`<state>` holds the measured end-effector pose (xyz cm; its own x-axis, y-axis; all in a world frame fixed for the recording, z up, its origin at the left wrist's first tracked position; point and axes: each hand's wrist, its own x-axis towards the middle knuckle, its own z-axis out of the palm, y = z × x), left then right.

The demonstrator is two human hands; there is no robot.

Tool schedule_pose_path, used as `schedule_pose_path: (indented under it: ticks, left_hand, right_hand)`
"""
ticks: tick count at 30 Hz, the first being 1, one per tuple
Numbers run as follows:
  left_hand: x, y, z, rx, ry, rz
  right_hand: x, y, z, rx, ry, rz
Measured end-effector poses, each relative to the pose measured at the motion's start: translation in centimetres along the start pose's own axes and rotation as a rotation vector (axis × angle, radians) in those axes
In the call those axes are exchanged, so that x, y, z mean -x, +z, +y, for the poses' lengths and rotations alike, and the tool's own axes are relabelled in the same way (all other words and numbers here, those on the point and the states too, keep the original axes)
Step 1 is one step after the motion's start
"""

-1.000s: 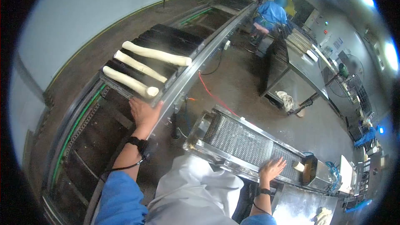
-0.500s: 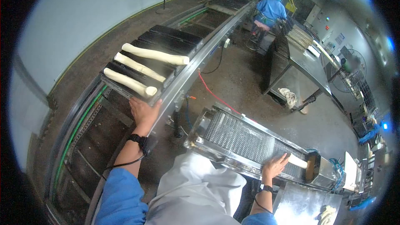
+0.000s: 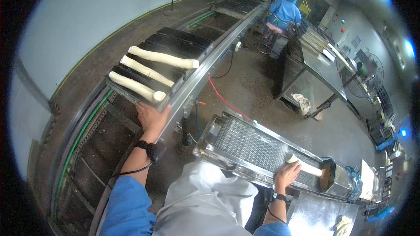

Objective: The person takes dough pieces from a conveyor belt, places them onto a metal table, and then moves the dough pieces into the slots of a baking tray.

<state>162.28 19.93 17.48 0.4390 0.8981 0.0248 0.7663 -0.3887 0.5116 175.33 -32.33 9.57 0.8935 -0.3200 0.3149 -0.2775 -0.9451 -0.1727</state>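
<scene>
My left hand (image 3: 153, 120) rests on the near edge of a black slatted carrier (image 3: 168, 46), thumb and fingers apart, holding nothing. On its slats lie three long, pale, peeled stalks that look like heart of palm: a near one (image 3: 136, 86), a middle one (image 3: 146, 71) and a far one (image 3: 164, 57). My right hand (image 3: 287, 175) lies against the side of another pale stalk (image 3: 309, 168) on a metal mesh belt (image 3: 251, 144). Its fingers are stretched out and touch the stalk without wrapping round it. The stalk's far end reaches the opening of a metal housing (image 3: 337, 177).
A long conveyor frame (image 3: 232, 43) runs away on the left. Ahead, a person in blue (image 3: 284, 11) is beside a steel table (image 3: 321, 67) bearing more stalks. A red hose (image 3: 223, 98) crosses the floor. Pale pieces (image 3: 343, 225) lie on a steel surface at lower right.
My right hand has shifted slightly back toward me and off the stalk's top, so the stalk's near end now shows beyond my fingers. My left hand and the three stalks look unmoved.
</scene>
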Motion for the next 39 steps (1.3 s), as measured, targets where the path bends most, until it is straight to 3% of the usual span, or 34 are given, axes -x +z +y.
schedule_pose_path:
  ticks: [11,13,20,24,26,28,30,34,36,37,39]
  left_hand:
    - [0.1,0.0,0.0,-0.012,0.01,0.032]
    - [0.1,0.1,-0.1,-0.016,0.009,0.026]
    - [0.0,0.4,-0.6,-0.048,0.043,0.068]
    - [0.2,0.2,-0.4,-0.01,0.045,0.098]
    - [-0.1,0.7,-0.7,-0.006,0.043,0.094]
    - [-0.2,1.0,-0.9,0.0,0.038,0.086]
    - [-0.4,1.1,-1.1,-0.014,0.058,0.062]
    - [0.3,0.0,-0.5,0.039,0.017,0.03]
    - [0.1,0.0,-0.5,0.041,0.027,0.045]
    - [-0.2,0.7,-0.9,0.019,0.033,0.066]
    - [0.0,0.1,-0.7,0.017,0.032,0.062]
  right_hand:
    - [-0.3,-0.5,-0.7,0.046,-0.12,-0.023]
    - [-1.2,0.1,-0.8,0.049,-0.423,-0.041]
    - [-2.1,2.4,-5.0,0.091,-0.771,-0.12]
    - [0.3,-2.5,-7.6,0.006,-0.881,-0.277]
    - [1.0,-4.8,-8.0,0.034,-0.853,-0.308]
    - [1.3,-5.9,-8.1,0.334,-0.736,-0.291]
    - [-0.2,-3.6,-7.3,0.296,-0.738,-0.213]
    - [-6.3,-6.1,-11.4,-0.315,-0.424,-0.176]
    - [-12.6,-7.3,-13.1,-0.858,-0.411,-0.195]
    - [-13.0,-11.7,-15.8,-1.011,-0.323,-0.228]
    - [-15.2,-16.6,-20.4,-1.472,-0.4,-0.37]
